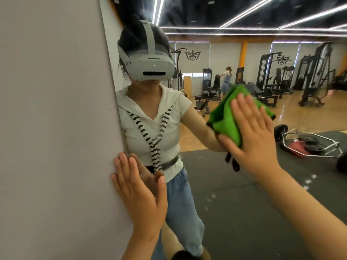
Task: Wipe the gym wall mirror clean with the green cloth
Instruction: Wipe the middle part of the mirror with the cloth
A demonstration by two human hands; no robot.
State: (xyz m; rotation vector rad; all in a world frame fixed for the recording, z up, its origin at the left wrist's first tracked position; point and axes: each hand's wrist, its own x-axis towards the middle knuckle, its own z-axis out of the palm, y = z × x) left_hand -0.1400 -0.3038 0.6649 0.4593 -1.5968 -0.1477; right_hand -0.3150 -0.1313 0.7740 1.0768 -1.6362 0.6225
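While the cloth [225, 119] is pressed to the mirror [244, 212] by the flat, spread right hand [257, 139] and the left hand [139, 188] is laid flat at its left edge, wiping is judged unfinished, pale specks [308, 182] showing lower down.

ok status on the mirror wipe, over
Right hand flat, pressing green cloth on mirror. Left hand flat at mirror edge. Nothing in the way.

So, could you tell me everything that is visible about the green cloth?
The bright green fluffy cloth looks like microfibre, with a dark stitched edge. It is bunched in folds, not spread flat. The right hand presses it with straight fingers against the gym wall mirror; most of it sticks out above and left of the palm.
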